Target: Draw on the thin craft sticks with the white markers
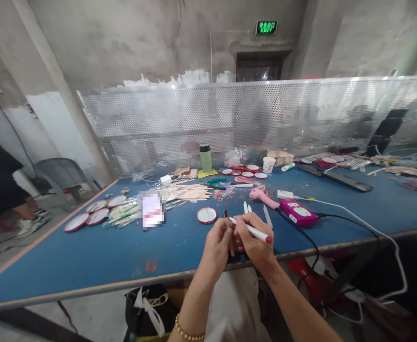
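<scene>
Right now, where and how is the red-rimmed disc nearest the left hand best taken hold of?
The red-rimmed disc is probably best pinched across its rim, from above and the left: it lies flat, with no handle showing, and the left hand sits by its near-right edge.

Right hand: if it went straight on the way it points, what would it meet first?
Probably the left hand, which holds a stick close by the pen in the right hand; exact depth is unclear.
</scene>
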A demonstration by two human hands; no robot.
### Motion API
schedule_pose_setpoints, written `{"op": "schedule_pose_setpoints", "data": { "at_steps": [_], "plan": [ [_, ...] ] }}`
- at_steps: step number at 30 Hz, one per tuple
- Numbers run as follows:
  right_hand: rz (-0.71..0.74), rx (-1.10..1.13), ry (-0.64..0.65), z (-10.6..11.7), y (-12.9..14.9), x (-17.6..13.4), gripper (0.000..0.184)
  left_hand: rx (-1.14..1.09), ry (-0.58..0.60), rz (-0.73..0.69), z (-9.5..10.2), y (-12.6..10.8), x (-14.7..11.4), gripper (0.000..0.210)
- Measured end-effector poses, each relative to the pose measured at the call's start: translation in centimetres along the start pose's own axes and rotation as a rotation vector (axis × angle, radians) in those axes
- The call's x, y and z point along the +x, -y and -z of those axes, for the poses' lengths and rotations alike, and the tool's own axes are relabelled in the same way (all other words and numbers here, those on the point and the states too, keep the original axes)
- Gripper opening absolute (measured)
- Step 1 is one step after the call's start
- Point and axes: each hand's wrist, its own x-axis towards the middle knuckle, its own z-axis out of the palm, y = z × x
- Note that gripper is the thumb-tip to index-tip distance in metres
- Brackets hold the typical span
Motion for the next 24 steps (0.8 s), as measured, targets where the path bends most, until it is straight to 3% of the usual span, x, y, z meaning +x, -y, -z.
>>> {"op": "schedule_pose_setpoints", "data": {
  "at_steps": [24],
  "plan": [
    [0.046, 0.007, 0.004, 0.02, -0.06, 0.08, 0.022, -0.057, -0.001, 0.031, -0.21, -0.3, 0.01, 0.041]
  ]
}}
